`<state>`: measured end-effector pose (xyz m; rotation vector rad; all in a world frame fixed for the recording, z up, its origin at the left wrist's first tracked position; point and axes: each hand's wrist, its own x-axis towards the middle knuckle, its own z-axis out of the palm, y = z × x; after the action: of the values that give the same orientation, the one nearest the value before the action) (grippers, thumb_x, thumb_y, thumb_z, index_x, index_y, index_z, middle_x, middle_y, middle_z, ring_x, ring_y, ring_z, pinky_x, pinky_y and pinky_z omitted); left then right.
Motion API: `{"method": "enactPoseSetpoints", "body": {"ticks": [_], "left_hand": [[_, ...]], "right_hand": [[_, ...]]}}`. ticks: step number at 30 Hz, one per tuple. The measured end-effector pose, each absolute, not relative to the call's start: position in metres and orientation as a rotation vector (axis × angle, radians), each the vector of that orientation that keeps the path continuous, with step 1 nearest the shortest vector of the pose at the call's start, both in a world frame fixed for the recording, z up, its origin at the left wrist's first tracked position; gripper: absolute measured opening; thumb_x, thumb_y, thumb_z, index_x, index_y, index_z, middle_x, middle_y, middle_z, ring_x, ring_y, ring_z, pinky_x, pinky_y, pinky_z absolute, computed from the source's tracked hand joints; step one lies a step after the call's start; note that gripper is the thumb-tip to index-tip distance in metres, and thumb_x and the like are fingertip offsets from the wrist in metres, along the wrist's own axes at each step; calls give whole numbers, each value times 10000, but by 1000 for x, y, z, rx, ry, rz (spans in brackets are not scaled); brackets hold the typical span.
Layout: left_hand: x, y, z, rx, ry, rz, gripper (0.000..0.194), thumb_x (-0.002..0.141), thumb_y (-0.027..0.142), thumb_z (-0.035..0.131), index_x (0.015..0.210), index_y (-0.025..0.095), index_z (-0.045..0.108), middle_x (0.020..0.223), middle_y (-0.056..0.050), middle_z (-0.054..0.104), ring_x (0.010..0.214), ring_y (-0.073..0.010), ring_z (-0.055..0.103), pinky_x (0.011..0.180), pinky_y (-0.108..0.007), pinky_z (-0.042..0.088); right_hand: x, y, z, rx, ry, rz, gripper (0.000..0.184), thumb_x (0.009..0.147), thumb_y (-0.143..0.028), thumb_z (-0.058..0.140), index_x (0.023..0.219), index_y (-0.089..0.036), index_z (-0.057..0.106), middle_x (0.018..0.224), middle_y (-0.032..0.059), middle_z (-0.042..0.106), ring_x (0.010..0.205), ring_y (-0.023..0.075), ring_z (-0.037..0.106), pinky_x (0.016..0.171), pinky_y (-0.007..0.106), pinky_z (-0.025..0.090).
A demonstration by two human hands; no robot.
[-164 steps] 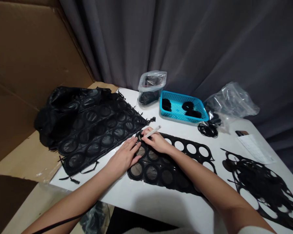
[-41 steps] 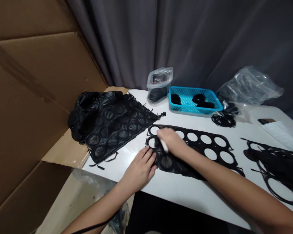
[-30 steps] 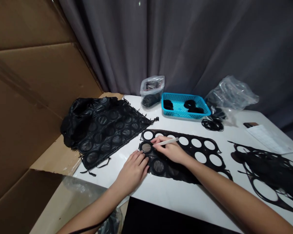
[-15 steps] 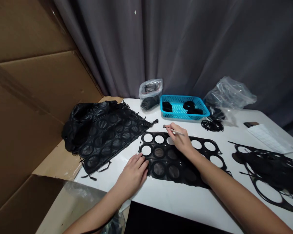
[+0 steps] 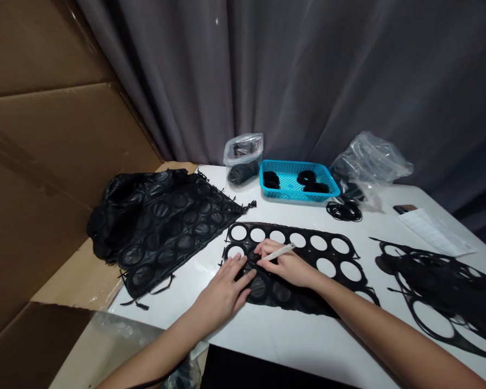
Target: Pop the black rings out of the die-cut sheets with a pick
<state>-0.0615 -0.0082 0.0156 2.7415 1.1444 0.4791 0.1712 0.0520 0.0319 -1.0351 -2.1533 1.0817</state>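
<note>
Perforated black sheet [image 5: 310, 255]: spread near the desk's [image 5: 267, 330] front edge, partly hand-covered.
Right grip [image 5: 289, 266]: closed around white pen-shaped tool [image 5: 282, 251].
Left grip [image 5: 222, 292]: laid open on the sheet.
Blue basket [image 5: 295, 196]: set near back edge.
Ringed sheeting [image 5: 174, 219]: heaped at left edge.

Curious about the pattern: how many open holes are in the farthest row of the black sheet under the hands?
6 open holes, side by side along the far edge of the black sheet, left end to right; none seems fully hidden.
</note>
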Motion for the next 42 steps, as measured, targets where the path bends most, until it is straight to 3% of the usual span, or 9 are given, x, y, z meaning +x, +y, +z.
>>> {"method": "enactPoseSetpoints", "body": {"ticks": [10, 15, 20, 25, 28, 33, 42], "left_hand": [[-59, -8, 19, 2779, 1145, 420, 450, 934, 173, 590, 1381, 184, 537, 1472, -181, 467, 1405, -355, 412, 1119, -563, 408], [-59, -8, 18, 2800, 1145, 412, 473, 920, 154, 591, 1388, 175, 528, 1473, -184, 464, 1402, -361, 414, 1114, -561, 416], [-61, -8, 18, 2795, 1175, 424, 427, 926, 168, 585, 1351, 201, 563, 1466, -155, 473, 1403, -369, 406, 1102, -565, 429], [-49, -1, 26, 2723, 1187, 501, 333, 938, 168, 566, 1266, 190, 615, 1357, -154, 553, 1388, -350, 428, 1090, -550, 444], [-36, 9, 26, 2729, 1056, 505, 439, 934, 175, 602, 1369, 197, 546, 1458, -169, 478, 1421, -330, 393, 1111, -511, 428], [-29, 20, 19, 2796, 888, 406, 549, 916, 256, 677, 1436, 268, 500, 1607, -139, 290, 1473, -364, 280, 1142, -563, 354], [-31, 19, 24, 2816, 897, 363, 570, 909, 226, 677, 1445, 289, 493, 1622, -128, 256, 1467, -386, 278, 1130, -569, 364]], "right_hand": [[170, 50, 35, -1029, -2193, 1055, 181, 932, -192, 574, 757, -207, 534, 1060, 43, 609, 947, 185, 589, 867, 341, 473], [165, 49, 24, -929, -2410, 742, 142, 972, -163, 458, 894, -218, 564, 976, 72, 611, 937, 226, 548, 824, 361, 481], [203, 81, 27, -1318, -2050, 378, 171, 966, -183, 413, 878, -210, 557, 906, 105, 622, 885, 267, 553, 833, 423, 459], [227, 66, 43, -1302, -2039, 832, 179, 994, -299, 449, 901, -222, 580, 903, 31, 654, 816, 198, 601, 754, 323, 467], [220, 45, 41, -1251, -2096, 1023, 160, 981, -289, 475, 903, -220, 596, 923, 21, 655, 841, 184, 606, 758, 307, 469], [217, 39, 31, -1161, -2105, 1050, 96, 933, -226, 543, 849, -214, 589, 1033, 43, 631, 929, 192, 590, 855, 342, 478], [220, 41, 32, -1138, -2121, 1067, 123, 946, -216, 539, 827, -216, 569, 1060, 33, 604, 916, 177, 581, 848, 328, 471]]}}
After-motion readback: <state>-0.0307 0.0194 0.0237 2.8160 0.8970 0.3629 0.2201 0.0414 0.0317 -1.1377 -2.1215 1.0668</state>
